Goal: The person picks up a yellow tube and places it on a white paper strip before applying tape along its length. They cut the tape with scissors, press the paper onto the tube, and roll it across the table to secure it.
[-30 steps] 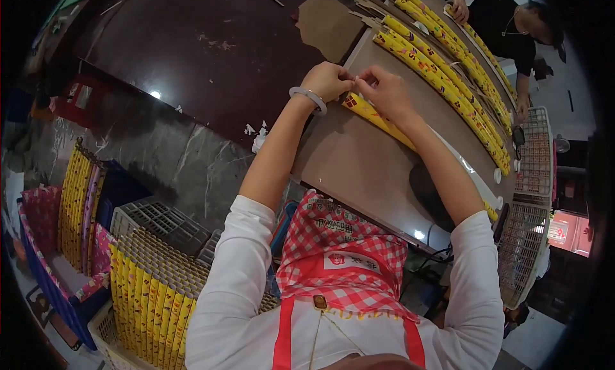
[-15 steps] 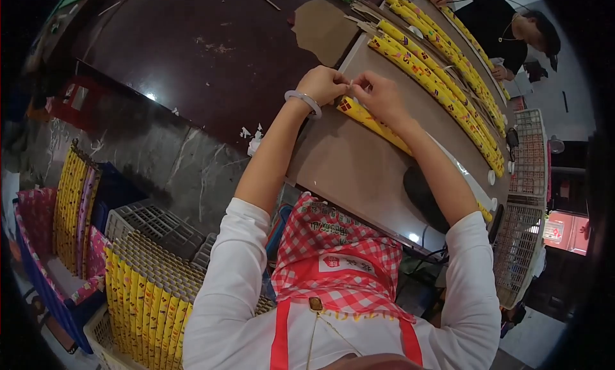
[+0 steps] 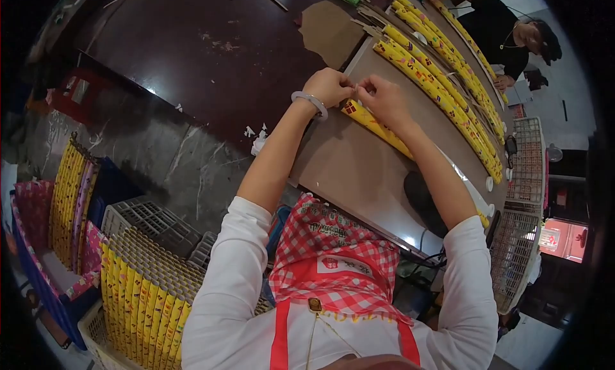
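Observation:
A yellow patterned paper-covered tube [image 3: 378, 130] lies on the brown table, partly behind my right forearm. My left hand [image 3: 329, 88], with a pale bangle [image 3: 311, 103] at the wrist, is closed in a pinch just above the tube's far end. Close beside it, my right hand [image 3: 386, 103] is closed too, thumb and fingertips together. Whatever sits between the fingertips is too small to make out. The fingertips of both hands nearly meet.
Long yellow tubes [image 3: 426, 82] lie across the table's far side, where another person [image 3: 500, 37] works. A crate of upright yellow tubes [image 3: 144, 296] stands at lower left, near a pink-lined blue bin [image 3: 32, 261]. A brown paper piece [image 3: 330, 30] rests on the dark table.
My hands stay pinched by the tube's end, their fingertips slightly farther apart. The whole view has shifted slightly. The other person's head is raised a little.

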Demonstrator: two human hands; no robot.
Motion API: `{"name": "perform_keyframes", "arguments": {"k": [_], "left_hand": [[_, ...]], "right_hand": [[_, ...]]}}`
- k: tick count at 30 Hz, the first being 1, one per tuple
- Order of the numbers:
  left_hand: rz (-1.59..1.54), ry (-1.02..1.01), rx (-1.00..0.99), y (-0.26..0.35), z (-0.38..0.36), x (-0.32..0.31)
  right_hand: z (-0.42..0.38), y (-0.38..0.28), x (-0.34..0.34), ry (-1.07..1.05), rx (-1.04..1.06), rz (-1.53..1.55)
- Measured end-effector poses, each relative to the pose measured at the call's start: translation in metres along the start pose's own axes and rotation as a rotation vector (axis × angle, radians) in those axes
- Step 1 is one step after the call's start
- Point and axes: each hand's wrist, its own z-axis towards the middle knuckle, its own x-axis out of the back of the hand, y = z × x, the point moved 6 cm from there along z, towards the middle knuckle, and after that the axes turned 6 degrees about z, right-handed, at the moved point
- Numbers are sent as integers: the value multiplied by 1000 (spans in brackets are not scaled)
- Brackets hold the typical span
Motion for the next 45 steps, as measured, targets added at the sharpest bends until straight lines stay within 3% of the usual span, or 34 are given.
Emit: {"name": "perform_keyframes", "arguments": {"k": [15, 28, 35, 44, 45], "left_hand": [[164, 91, -44, 6, 0, 2], [197, 122, -41, 5, 0, 2], [153, 115, -34, 0, 3, 0], [115, 83, 4, 0, 2, 1], [115, 96, 3, 2, 1, 2]], "right_hand": [[-3, 6, -2, -73, -89, 61], [-1, 1, -2, -43, -91, -56], [-1, 8, -7, -41, -66, 37], [-10, 3, 7, -25, -123, 87], [-14, 0, 12, -72, -221, 146]]}}
